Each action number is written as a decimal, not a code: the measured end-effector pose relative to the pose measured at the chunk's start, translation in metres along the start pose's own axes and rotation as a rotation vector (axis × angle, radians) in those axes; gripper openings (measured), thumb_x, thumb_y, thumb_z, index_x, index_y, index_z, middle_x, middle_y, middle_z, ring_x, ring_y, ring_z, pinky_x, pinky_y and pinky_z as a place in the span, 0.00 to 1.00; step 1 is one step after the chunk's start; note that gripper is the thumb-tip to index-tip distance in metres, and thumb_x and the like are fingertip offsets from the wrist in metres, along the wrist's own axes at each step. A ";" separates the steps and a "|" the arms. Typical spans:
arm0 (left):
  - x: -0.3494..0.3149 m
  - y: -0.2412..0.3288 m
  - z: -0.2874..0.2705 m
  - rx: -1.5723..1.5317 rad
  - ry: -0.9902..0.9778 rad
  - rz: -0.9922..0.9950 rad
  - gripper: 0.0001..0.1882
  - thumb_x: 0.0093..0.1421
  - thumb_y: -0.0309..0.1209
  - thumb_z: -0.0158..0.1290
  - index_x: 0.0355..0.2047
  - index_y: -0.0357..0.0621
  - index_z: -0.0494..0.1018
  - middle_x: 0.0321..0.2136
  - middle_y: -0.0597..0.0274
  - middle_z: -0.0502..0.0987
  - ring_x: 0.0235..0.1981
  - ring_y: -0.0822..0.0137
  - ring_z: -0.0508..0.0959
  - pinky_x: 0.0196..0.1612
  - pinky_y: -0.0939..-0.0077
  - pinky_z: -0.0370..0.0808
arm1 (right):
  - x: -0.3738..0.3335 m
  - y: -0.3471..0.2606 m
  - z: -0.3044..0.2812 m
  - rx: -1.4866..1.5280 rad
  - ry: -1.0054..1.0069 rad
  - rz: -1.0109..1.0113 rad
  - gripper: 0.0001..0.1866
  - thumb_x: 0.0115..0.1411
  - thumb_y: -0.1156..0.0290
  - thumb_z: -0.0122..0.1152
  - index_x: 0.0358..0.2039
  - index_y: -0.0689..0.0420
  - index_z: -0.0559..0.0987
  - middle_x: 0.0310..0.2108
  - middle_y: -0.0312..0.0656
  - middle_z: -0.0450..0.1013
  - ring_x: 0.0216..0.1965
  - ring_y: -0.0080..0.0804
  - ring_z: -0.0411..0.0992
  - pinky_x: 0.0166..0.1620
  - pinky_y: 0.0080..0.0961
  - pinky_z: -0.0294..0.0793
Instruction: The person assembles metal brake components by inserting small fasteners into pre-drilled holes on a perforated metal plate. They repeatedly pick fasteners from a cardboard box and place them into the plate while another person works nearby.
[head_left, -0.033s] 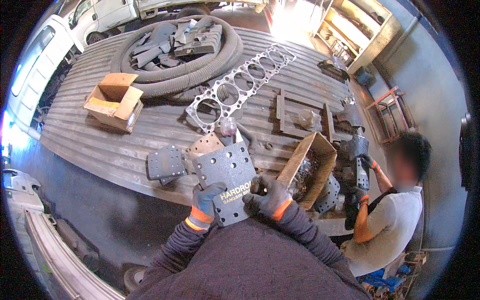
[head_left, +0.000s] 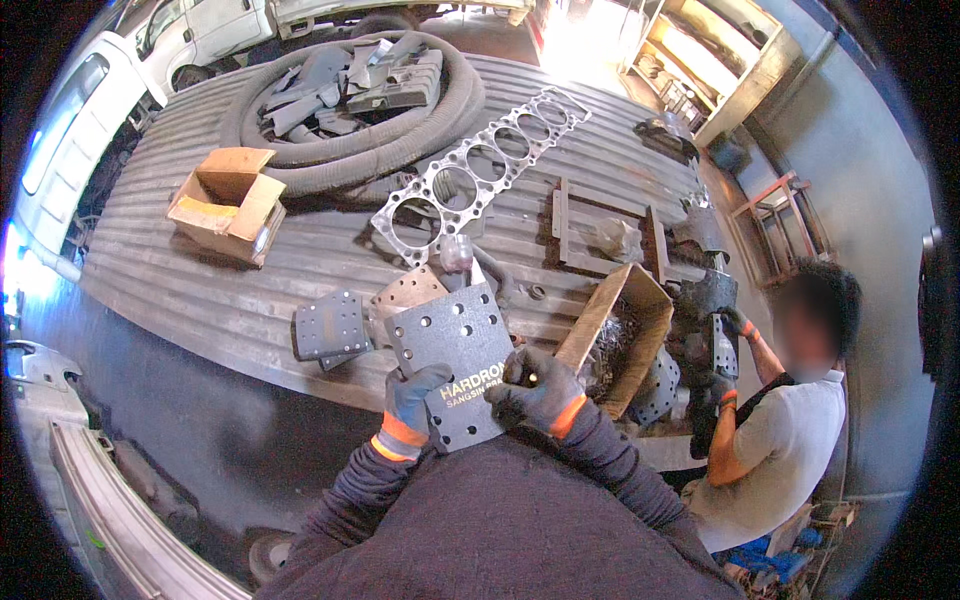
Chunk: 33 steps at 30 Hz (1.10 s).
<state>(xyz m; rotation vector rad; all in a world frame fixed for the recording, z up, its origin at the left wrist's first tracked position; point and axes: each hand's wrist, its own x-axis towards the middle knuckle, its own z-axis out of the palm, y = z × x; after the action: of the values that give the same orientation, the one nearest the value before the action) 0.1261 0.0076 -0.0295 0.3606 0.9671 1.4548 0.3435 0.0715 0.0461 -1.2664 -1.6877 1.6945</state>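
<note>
A dark grey brake lining (head_left: 450, 335), drilled with several holes and printed in pale letters, is tilted up in front of my chest. My left hand (head_left: 414, 395), in a grey glove with an orange cuff, grips its lower left edge, thumb on the face. At its right edge my right hand (head_left: 540, 388) is closed, with a small brass-coloured rivet (head_left: 533, 380) showing at the fingertips. Behind the lining lie a brown lining (head_left: 408, 288) and a pair of stacked grey linings (head_left: 330, 325). A cardboard box (head_left: 640, 300) of small metal pieces stands right of my right hand.
On the ridged metal bench (head_left: 300, 270) lie a cylinder head gasket (head_left: 480, 165), a coiled hose (head_left: 370, 155) around scrap parts, an open carton (head_left: 228, 205) and a metal frame (head_left: 610, 230). At right a co-worker (head_left: 770, 420) in orange-cuffed gloves holds another drilled lining (head_left: 722, 345).
</note>
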 end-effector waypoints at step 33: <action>0.012 -0.016 0.007 -0.110 -0.047 -0.199 0.22 0.64 0.39 0.50 0.54 0.40 0.70 0.52 0.51 0.76 0.50 0.53 0.77 0.55 0.57 0.74 | -0.027 0.066 -0.033 0.756 -0.115 -0.001 0.18 0.67 0.65 0.58 0.52 0.64 0.78 0.47 0.41 0.78 0.47 0.26 0.74 0.54 0.25 0.70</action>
<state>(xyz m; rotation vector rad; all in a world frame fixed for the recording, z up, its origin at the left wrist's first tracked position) 0.1398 0.0191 -0.0407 0.2109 0.8563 1.3056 0.4033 0.0570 -0.0027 -0.8081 -0.9175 2.1329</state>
